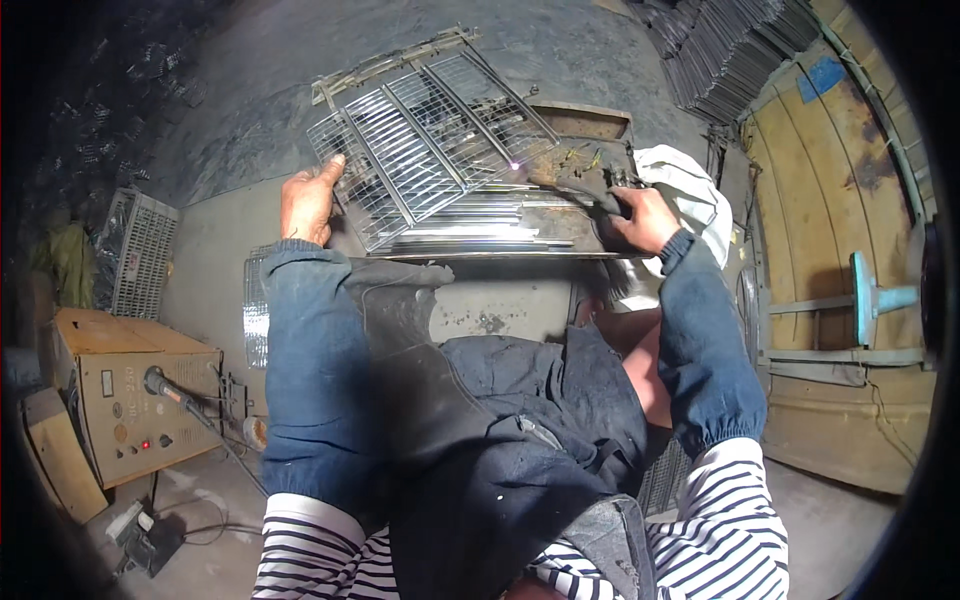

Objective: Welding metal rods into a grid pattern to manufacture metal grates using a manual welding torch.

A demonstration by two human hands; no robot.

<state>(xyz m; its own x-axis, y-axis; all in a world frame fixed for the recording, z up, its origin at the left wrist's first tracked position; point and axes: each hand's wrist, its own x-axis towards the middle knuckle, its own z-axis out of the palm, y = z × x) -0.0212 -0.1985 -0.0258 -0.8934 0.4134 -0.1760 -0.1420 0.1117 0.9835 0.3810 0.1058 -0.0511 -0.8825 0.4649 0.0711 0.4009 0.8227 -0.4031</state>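
My left hand grips the left edge of a wire rack, thumb on top. The rack lies tilted over a low bench, its thin wires crossed by several thicker bars. Wrapped round a welding torch, my right hand is closed at the rack's right side. A small bright violet-white spot glows at the torch tip, by the rack's right corner. Below the rack, loose metal rods lie on the bench. Along the rack's far edge runs a worn metal bar.
An orange-brown welding machine with a thick cable stands at left. A white cloth hangs beside my right hand. Stacked metal racks rise at the far right, above a yellowish panel. A rusty tray sits behind the torch.
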